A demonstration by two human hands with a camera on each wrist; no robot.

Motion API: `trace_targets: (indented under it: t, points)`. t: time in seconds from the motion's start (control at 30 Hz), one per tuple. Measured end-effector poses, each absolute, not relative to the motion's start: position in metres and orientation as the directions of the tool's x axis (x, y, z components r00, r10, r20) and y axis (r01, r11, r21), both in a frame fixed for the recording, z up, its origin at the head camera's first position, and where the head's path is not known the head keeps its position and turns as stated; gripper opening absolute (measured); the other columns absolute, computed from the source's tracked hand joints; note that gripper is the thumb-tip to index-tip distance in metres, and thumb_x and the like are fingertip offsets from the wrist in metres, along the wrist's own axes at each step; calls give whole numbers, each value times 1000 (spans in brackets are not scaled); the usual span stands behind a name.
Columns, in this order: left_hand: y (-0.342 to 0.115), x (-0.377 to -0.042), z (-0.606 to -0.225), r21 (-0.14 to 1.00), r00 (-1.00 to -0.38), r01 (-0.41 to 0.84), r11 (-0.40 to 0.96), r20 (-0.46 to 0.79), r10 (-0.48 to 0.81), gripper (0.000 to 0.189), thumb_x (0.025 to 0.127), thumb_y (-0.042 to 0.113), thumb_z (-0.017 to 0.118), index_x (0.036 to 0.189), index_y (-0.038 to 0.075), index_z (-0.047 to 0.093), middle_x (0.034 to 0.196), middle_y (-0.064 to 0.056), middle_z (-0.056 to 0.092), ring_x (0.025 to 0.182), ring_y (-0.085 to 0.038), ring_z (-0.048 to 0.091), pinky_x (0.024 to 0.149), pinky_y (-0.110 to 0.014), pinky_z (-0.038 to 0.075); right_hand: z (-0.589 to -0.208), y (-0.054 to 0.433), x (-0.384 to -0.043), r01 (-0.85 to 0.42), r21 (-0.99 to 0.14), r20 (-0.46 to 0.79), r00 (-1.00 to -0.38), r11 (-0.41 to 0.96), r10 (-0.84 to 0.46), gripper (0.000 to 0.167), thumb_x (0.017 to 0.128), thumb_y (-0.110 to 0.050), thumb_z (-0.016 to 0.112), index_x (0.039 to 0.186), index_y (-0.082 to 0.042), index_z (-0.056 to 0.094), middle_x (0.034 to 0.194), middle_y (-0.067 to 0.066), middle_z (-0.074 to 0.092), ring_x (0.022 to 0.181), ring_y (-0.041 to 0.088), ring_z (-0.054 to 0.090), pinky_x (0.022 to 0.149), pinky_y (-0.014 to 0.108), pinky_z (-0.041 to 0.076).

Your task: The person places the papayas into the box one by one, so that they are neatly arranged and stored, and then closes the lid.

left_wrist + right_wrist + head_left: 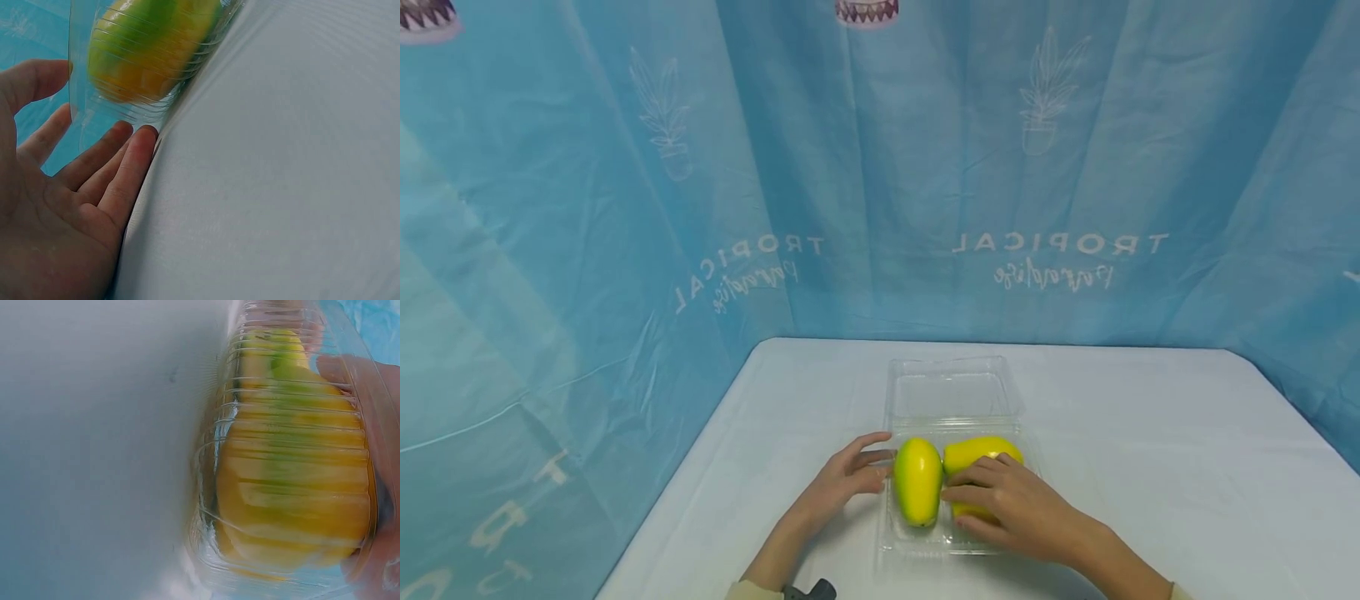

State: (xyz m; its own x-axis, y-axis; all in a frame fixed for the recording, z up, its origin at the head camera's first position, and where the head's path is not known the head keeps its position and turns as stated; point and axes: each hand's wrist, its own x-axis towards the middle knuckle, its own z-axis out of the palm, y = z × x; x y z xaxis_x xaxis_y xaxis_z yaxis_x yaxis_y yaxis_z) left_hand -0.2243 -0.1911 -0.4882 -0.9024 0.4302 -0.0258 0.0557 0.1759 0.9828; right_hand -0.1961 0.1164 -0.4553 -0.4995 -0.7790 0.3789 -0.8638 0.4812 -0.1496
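Note:
Three yellow-green mangoes lie in the base of a clear plastic clamshell box (pixel 901 537). One mango (pixel 918 483) lies lengthwise on the left. Another mango (pixel 973 452) lies crosswise at the back right. My right hand (pixel 1018 508) reaches over the front right mango (pixel 294 481), gripping it from above and covering most of it. At the box's left side is my left hand (pixel 842 483), its fingers spread and loosely bent. In the left wrist view its thumb and fingertips touch the clear wall; no mango is in that hand.
The box's lid (pixel 951 392) is folded back, away from me. A white-covered table (pixel 1150 433) carries the box. Blue printed curtains (pixel 895 167) hang behind the table and along its left side. A dark wrist device (pixel 812 590) shows near my left sleeve.

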Motion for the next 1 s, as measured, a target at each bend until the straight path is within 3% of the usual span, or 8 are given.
trace_targets:
  t: [0.33, 1.0]
  points:
    - [-191, -225, -487, 984, -901, 59, 170, -21, 434, 56, 94, 33, 60, 146, 26, 40, 139, -6, 50, 121, -21, 54, 95, -40, 47, -454, 117, -196, -851, -148, 365, -520, 504, -772, 33, 93, -41, 62, 123, -27, 65, 122, -16, 58, 113, 9, 52, 93, 41, 44]
    - [-191, -223, -485, 991, -896, 59, 123, -2, 444, 54, 98, 25, 56, 148, 20, 37, 141, -12, 47, 121, -25, 53, 92, -38, 49, -450, 119, -195, -863, -131, 417, -495, 489, -762, 31, 92, -40, 64, 118, -24, 68, 118, -14, 60, 110, 9, 52, 91, 38, 45]
